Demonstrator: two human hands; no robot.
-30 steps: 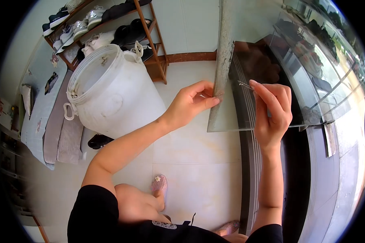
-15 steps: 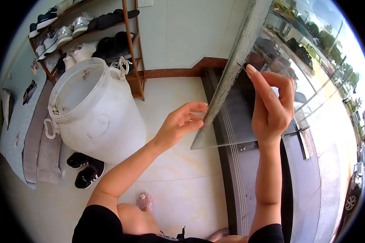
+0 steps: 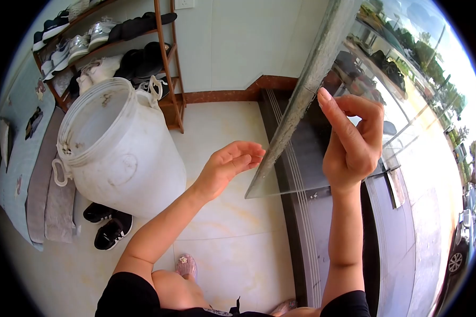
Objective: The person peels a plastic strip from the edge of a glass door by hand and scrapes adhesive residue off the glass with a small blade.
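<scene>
A glass panel (image 3: 322, 169) stands on edge before me, with a rough grey strip (image 3: 299, 98) along its near side. My right hand (image 3: 353, 138) is held up against the glass, thumb and forefinger closed in a pinch by that strip. A thin dark sliver shows at the fingertips, too small to name. Lower down, my left hand (image 3: 228, 168) is just left of the strip's bottom end. Its fingers stretch forward, slightly bent, with the thumb beneath them, and nothing shows in them. Whether its fingertips touch the panel I cannot tell.
A large white plastic barrel (image 3: 143, 153) stands at left, in front of a wooden shoe rack (image 3: 169, 68). Black shoes (image 3: 112, 230) lie beside it on the tiled floor (image 3: 222, 222). Dark steps (image 3: 301, 232) run under the glass; a car (image 3: 460, 243) is outside at right.
My left hand's fingers have drawn closer together near the glass edge. The right hand keeps its pinch and has moved only slightly. The whole view has shifted a little.
</scene>
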